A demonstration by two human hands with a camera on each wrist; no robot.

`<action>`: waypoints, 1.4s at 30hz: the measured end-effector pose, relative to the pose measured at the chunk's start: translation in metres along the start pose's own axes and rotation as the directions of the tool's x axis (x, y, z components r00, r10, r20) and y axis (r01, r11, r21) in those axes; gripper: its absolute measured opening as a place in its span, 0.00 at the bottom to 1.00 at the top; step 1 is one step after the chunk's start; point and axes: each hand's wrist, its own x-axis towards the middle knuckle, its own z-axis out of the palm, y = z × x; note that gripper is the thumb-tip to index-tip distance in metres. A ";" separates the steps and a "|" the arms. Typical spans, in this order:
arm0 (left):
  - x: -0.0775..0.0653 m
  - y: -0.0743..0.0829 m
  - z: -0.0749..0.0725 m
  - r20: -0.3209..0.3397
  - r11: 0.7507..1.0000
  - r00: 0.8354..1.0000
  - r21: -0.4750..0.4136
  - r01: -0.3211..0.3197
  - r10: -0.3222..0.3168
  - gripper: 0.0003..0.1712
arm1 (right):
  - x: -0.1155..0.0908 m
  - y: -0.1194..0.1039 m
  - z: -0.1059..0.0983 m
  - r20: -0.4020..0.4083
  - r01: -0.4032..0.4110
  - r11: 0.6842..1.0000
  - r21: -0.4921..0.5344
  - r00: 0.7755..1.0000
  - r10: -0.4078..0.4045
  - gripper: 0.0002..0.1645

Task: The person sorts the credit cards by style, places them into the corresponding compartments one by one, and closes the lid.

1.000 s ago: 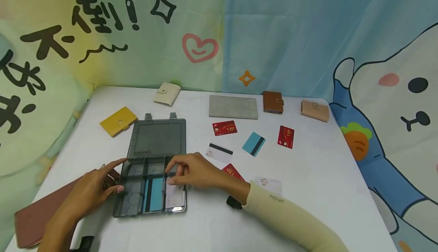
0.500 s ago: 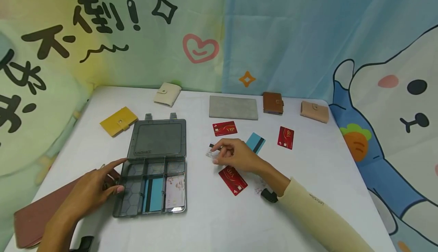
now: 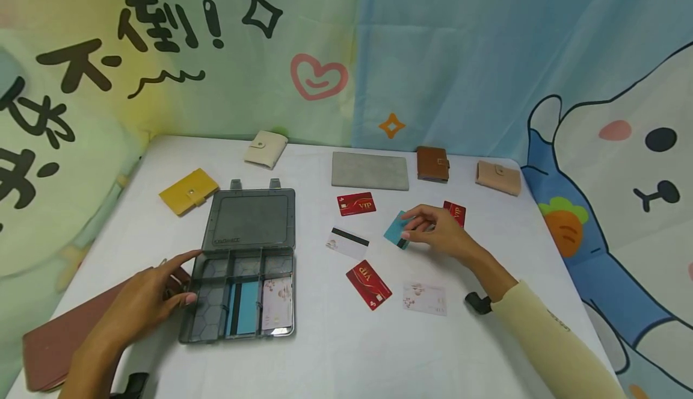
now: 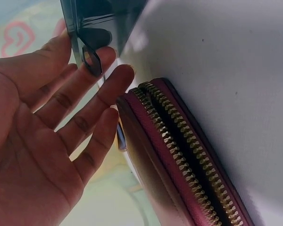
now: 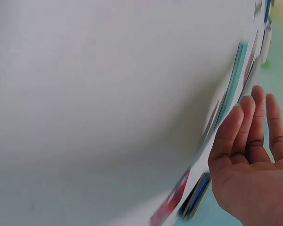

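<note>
A dark translucent compartment box (image 3: 208,327) lies with its lid (image 3: 249,218) laid back. A blue striped card (image 3: 248,309) is in its front middle compartment, and a pale flowered card (image 3: 277,304) in the front right one. My left hand (image 3: 148,303) rests against the box's left edge, fingers loosely extended; in the left wrist view that hand (image 4: 52,117) touches the box's corner (image 4: 101,28). Over another blue card (image 3: 394,230) on the table hovers my right hand (image 3: 446,233), partly hiding it. The right wrist view shows this hand's fingers (image 5: 254,127) relaxed near the card.
Red VIP cards (image 3: 369,284), a white striped card (image 3: 346,244) and a flowered card (image 3: 425,298) lie around. Wallets, including a yellow one (image 3: 189,192) and a grey one (image 3: 370,170), line the back. A brown zip wallet (image 3: 65,342) lies beside the left forearm.
My right hand has left the box's right compartments, passed over the white striped card and moved right to the loose blue card. The left hand has stayed at the box.
</note>
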 end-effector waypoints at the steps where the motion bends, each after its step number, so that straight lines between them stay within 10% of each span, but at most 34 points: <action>1: 0.000 0.000 0.000 0.000 1.000 1.000 0.002 0.000 0.000 0.46 | 0.000 0.004 -0.005 -0.014 -0.006 1.000 -0.008 1.000 0.006 0.28; 14: 0.000 0.000 0.000 0.018 1.000 1.000 -0.006 0.007 -0.007 0.46 | 0.004 0.052 -0.067 -0.178 -0.170 0.970 -0.177 0.974 0.138 0.35; 28: 0.001 0.002 -0.002 0.020 1.000 1.000 -0.025 0.003 -0.002 0.45 | 0.007 0.060 -0.080 -0.238 -0.310 0.882 -0.355 0.942 0.236 0.44; 42: 0.001 0.001 -0.001 0.019 1.000 1.000 -0.028 -0.002 0.002 0.45 | 0.004 0.028 -0.062 -0.331 -0.178 0.975 -0.136 0.935 0.124 0.27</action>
